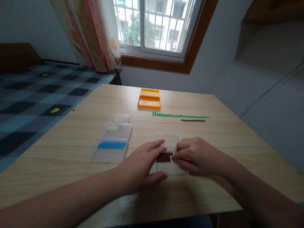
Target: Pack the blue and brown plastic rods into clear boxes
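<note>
A flat clear plastic case point(167, 141) with a dark brown strip inside lies on the wooden table point(71, 139) in front of me. My left hand point(140, 166) grips its left side, thumb under the near edge and fingers across the top. Its right side is held by my right hand point(197, 156), whose fingers are curled and pinched on the case near the brown strip. Beyond the case lie a long row of small green pieces point(180, 116) and a shorter row of dark brown pieces point(193, 120).
Left of the hands lie three more clear cases: one with a blue strip point(111, 150), one with a yellow strip point(117, 131), a small one point(121, 118). An orange tray point(149, 98) sits farther back. A checkered bed point(35, 95) borders the table's left; a window point(156, 25) is behind.
</note>
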The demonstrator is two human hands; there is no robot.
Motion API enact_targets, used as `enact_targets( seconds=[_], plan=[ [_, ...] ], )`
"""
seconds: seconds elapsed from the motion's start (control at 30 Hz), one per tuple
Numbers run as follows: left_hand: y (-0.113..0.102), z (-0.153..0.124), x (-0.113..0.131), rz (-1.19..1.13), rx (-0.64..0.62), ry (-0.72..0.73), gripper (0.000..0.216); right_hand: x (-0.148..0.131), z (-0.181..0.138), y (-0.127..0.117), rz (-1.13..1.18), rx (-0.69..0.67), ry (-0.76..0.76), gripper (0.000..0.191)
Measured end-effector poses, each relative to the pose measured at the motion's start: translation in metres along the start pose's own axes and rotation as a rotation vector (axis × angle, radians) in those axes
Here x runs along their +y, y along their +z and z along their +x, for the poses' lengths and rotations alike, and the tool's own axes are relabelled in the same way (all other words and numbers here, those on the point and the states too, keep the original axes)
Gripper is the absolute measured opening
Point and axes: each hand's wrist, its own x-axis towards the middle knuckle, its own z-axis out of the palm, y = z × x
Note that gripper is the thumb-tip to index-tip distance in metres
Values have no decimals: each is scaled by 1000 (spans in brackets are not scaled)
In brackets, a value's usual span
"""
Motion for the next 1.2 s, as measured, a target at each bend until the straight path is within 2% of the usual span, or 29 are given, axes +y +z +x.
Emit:
enact_targets(
  seconds=[0.3, 0.73, 0.93, 1.03, 1.13, 1.2],
  plan=[
    [-1, 0, 2, 15, -18, -9, 71, 2, 1, 0, 4, 44, -14, 25],
    [-2, 1, 3, 10, -14, -7, 69, 2, 2, 2, -10, 40, -24, 27],
    [-2, 1, 2, -3, -9, 0, 70, 5, -2, -3, 17, 94, -36, 23],
    [-3, 1, 2, -22, 0, -1, 69, 12, -4, -8, 29, 197, -43, 20],
    [-2, 1, 1, -18, 7, 4, 69, 26, -6, -12, 7, 439, 24, 17],
    [1, 0, -2, -12, 14, 17, 70, 41, -7, -13, -37, 622, 134, 17]
  ],
)
